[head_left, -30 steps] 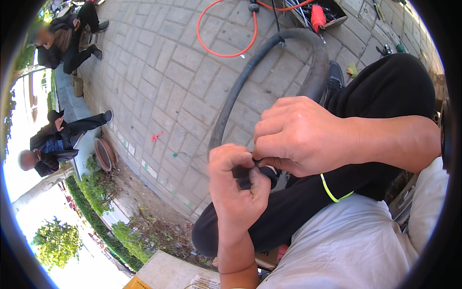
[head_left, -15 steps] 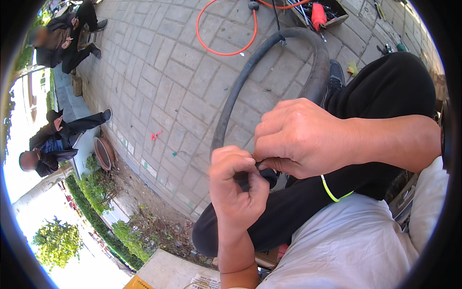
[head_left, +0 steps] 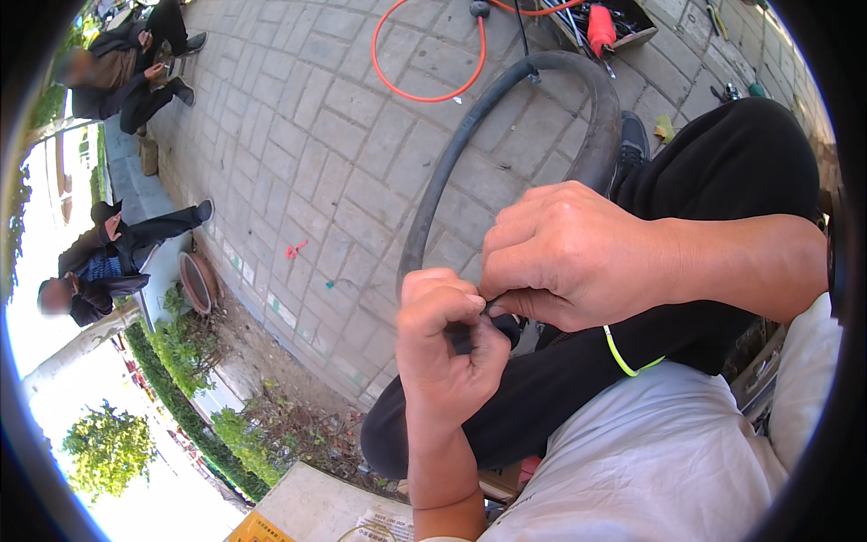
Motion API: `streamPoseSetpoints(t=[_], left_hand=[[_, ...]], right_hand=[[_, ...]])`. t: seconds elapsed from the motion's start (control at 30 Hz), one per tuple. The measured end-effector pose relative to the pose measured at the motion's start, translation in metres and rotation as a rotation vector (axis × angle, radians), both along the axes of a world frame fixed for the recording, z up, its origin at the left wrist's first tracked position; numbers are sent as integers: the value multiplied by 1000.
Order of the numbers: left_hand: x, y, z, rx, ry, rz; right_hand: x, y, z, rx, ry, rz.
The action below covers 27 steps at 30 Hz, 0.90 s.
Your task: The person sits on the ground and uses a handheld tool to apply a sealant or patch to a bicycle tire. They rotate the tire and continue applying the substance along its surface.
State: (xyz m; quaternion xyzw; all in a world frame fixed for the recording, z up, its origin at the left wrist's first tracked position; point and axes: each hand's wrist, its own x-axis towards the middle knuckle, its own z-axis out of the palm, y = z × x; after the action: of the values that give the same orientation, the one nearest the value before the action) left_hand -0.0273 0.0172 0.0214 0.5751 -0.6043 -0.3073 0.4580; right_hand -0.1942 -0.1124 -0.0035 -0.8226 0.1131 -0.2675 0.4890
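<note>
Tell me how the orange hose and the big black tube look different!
The orange hose is bright, while the black tube is dark and dull. The hose is thin all along its loop; the tube is much fatter, especially on its right side. The hose's loop shows clear of the hands, but parts of the tube are hidden behind the left hand and right hand. Both curve round on the paving.

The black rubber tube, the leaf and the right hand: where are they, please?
Black rubber tube (head_left: pixel 604 117), head view: the thick part of its loop.
Leaf (head_left: pixel 665 128), head view: its yellowish-green middle.
Right hand (head_left: pixel 564 257), head view: its back, below the knuckles.
</note>
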Motion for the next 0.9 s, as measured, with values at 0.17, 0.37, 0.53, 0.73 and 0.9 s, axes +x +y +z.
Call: streamPoseSetpoints(t=[0.17, 0.37, 0.53, 0.73, 0.9], left_hand=[[-1, -4, 0, -55, -4, -7], [-1, -3, 0, -36, -2, -20], [-2, 2, -3, -83, 26, 33], [4, -2, 0, -47, -71, -80], [8, 2, 0, -84, -117, -88]], right_hand=[[-4, -3, 2, 31, 2, -16], [-7, -3, 2, 43, -8, 3], [-7, -4, 6, 117, 21, -16], [-7, -2, 3, 132, -28, 20], [-4, 0, 3, 153, -22, 24]])
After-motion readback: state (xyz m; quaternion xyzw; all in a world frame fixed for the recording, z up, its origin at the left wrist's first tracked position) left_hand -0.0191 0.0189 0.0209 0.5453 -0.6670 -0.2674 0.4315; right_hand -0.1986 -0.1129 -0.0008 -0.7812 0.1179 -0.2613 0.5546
